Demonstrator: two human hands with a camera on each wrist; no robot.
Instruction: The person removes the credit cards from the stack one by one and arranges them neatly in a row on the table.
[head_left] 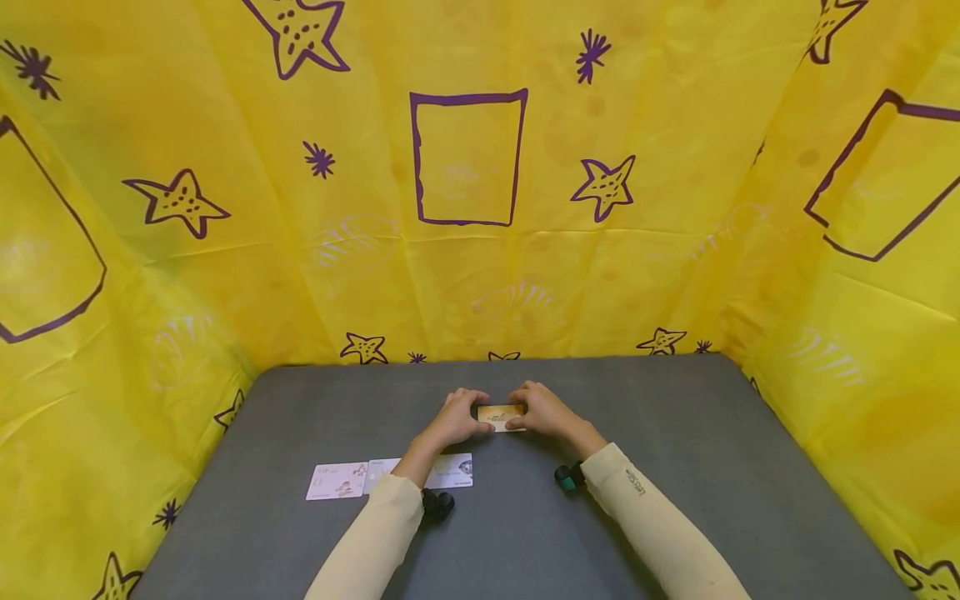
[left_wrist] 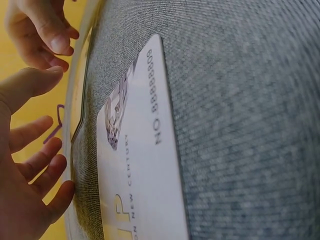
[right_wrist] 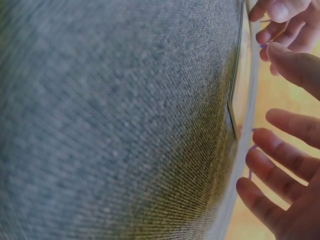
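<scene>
Left hand and right hand are both pinching a gold card between them; white cards are lying beside the left forearm.

I see long cream sleeves with small grey lettering on the right forearm, and dark wrist cameras strapped beneath both bare hands.

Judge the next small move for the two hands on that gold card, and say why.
Probably carry the gold card down and left to join the row of pale cards on the grey mat. The left hand and right hand pinch its two ends, and the row lies beside the left forearm.
</scene>
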